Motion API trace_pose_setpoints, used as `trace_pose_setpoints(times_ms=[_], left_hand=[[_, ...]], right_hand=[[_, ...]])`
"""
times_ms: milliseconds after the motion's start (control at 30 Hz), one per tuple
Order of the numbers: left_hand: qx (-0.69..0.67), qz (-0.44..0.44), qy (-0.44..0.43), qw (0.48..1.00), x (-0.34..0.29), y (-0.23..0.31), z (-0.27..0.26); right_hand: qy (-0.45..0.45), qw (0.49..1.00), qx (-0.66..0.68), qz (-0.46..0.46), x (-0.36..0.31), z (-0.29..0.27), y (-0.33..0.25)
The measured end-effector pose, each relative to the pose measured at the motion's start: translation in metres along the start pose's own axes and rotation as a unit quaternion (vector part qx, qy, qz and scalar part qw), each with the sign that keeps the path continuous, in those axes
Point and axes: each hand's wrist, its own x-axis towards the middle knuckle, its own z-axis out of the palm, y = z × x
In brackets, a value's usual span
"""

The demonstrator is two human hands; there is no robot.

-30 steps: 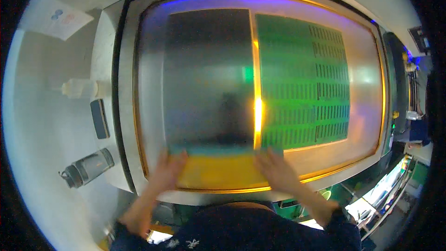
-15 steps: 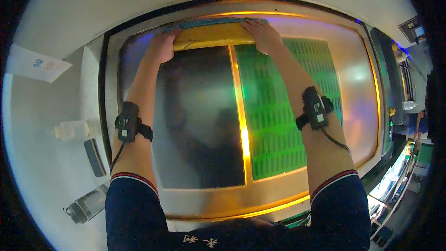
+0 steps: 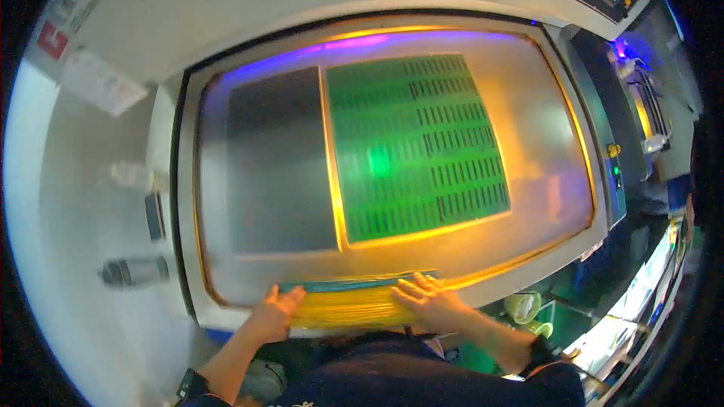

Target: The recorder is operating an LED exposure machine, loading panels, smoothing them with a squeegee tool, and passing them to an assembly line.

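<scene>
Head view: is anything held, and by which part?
The blue-edged yellow bar, by its two ends: left hand at the left end, right hand at the right.

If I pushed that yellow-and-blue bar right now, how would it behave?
The yellow-and-blue bar is probably fairly stiff, spanning from left hand to right hand without obvious sag. Its shiny, streaked yellow side might be slippery.

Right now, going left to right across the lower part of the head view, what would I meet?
Grey cylindrical bottle → bare left hand → long yellow-and-blue bar spanning between the hands → bare right hand → pale green rounded object.
</scene>
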Motion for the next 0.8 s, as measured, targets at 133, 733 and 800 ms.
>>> trace_pose_setpoints(times_ms=[133, 733, 800], left_hand=[[0.285, 0.17, -0.159, 0.93, -0.062, 0.034, -0.015], [0.359, 0.183, -0.025, 0.915, 0.305, 0.239, -0.046], [0.315, 0.207, 0.046, 0.925, 0.373, 0.252, -0.06]], right_hand=[[-0.009, 0.991, 0.123, 0.062, -0.015, -0.046, -0.033], [-0.116, 0.969, 0.067, 0.208, 0.165, -0.126, 0.328], [0.041, 0.988, -0.006, 0.146, 0.212, -0.094, 0.391]])
